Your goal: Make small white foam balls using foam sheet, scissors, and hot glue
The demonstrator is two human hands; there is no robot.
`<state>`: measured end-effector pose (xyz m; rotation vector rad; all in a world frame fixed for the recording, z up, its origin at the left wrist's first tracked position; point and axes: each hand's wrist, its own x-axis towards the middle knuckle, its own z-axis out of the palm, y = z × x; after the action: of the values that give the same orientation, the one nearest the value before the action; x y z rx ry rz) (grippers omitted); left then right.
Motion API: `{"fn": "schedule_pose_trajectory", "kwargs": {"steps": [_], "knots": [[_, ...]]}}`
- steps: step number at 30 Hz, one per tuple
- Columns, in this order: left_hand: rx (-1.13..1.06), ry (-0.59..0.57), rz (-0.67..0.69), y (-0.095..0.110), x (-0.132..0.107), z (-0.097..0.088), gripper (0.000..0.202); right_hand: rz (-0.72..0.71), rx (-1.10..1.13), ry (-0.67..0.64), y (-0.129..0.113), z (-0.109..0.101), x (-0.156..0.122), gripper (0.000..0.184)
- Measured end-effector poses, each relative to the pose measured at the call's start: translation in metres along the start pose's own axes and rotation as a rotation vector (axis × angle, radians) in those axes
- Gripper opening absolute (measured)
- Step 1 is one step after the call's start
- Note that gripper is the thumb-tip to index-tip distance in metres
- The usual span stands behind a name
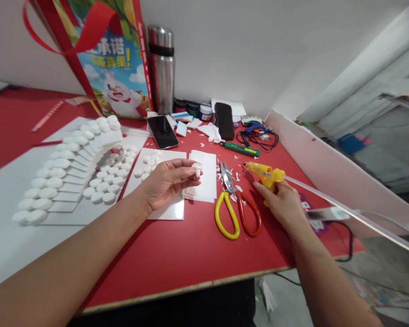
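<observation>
Head view: on a red worktop (167, 268), a person's left hand (172, 177) pinches a small white piece (198, 167) between thumb and fingertips, above some overlapping white cards (208, 175). Off to the right, the right hand (286, 204) is wrapped around the grip of a yellow glue gun (267, 177); whether the gun touches the worktop cannot be told. The gun lies slantwise: its nozzle (244, 166) points left, toward the side where the white piece is, while a clear glue stick (354, 209) juts from the back, rightward and toward the person. Nozzle and piece are apart, about equally far from the person, with scissors (230, 185) lying between the two hands, yellow and red handles nearest the person. White discs (108, 181) lie farther left, on the left hand's side
</observation>
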<state>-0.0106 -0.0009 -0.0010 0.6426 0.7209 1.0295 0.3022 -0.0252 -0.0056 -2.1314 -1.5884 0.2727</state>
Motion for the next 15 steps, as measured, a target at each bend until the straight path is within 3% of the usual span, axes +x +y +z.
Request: {"fn": "schedule_pose_trajectory", "kwargs": {"steps": [8,12,13,15], "knots": [[-0.003,-0.008,-0.010,0.000,0.001,0.000,0.021,-0.122,-0.098,0.002,0.005,-0.004,-0.010,0.043],[-0.003,-0.029,-0.030,0.000,0.000,0.000,0.019,-0.246,-0.222,0.093,0.002,-0.017,-0.050,0.068],[-0.006,-0.034,-0.035,0.000,-0.001,0.000,0.019,-0.288,-0.235,0.144,-0.003,-0.022,-0.062,0.069],[-0.004,-0.047,-0.045,0.000,-0.002,0.001,0.019,-0.418,-0.158,0.204,-0.021,-0.030,-0.083,0.051]]}}
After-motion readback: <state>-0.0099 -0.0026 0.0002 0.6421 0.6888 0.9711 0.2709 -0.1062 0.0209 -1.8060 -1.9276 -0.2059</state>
